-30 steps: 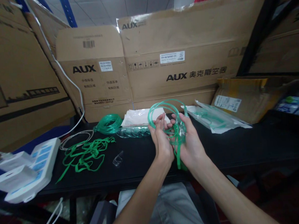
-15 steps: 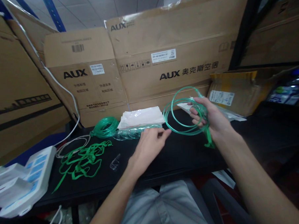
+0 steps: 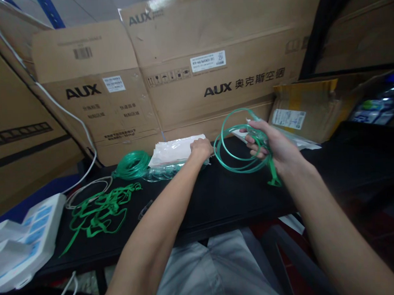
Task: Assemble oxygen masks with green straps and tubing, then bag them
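My right hand [image 3: 271,145] is closed around a coil of clear green plastic tubing [image 3: 224,163], held above the black table. Large loops hang out to its left, and a green strap [image 3: 274,175] dangles below the palm. Over at the right end of a stack of white plastic bags [image 3: 172,150] is my left hand [image 3: 202,148], its fingers curled and its fingertips hidden. Clear green plastic pieces [image 3: 165,171] lie along the front of that stack. Left of them rests a second green tubing coil [image 3: 132,164], with a tangle of green elastic straps [image 3: 103,212] nearer me.
A white power strip [image 3: 40,237] and a pale cable [image 3: 88,189] occupy the table's left side. Tall cardboard [image 3: 178,100] stands along the back. An opened carton [image 3: 306,112] and a blue-capped bottle [image 3: 378,102] are at the right. Small clear pieces [image 3: 144,209] lie beside my left forearm.
My left hand has moved forward from in front of the white bags to their right end. My right hand keeps hold of the tubing coil. The view has tipped down slightly.
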A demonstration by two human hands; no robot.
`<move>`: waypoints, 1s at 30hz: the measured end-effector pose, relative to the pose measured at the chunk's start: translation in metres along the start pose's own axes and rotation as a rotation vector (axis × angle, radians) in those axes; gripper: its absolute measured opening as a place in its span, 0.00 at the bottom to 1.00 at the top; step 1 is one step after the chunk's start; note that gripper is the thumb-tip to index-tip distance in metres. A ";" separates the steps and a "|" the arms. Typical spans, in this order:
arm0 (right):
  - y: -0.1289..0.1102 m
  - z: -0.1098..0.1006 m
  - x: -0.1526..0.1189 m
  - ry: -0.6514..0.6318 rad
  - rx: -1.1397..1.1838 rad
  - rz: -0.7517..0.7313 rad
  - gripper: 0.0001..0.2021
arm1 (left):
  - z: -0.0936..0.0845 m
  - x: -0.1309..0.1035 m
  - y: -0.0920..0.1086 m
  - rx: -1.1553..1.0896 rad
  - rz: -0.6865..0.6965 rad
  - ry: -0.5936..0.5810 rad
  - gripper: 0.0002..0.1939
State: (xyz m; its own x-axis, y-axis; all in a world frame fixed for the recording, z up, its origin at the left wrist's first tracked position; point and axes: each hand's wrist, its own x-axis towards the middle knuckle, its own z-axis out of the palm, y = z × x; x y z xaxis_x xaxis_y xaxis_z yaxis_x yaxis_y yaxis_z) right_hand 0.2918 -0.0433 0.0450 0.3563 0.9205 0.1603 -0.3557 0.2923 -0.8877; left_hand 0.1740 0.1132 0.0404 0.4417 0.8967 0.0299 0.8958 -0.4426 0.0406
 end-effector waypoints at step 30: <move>-0.004 -0.004 0.001 -0.012 0.019 0.001 0.12 | -0.035 -0.031 -0.022 0.164 0.289 0.328 0.18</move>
State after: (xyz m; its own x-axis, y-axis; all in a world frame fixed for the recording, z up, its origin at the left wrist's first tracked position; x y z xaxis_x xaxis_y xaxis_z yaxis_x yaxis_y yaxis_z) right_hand 0.2976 -0.0447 0.0473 0.3456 0.9238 0.1646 -0.3722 0.2960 -0.8797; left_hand 0.1392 0.0944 0.0740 0.6591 0.6748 0.3321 0.7459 -0.6431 -0.1736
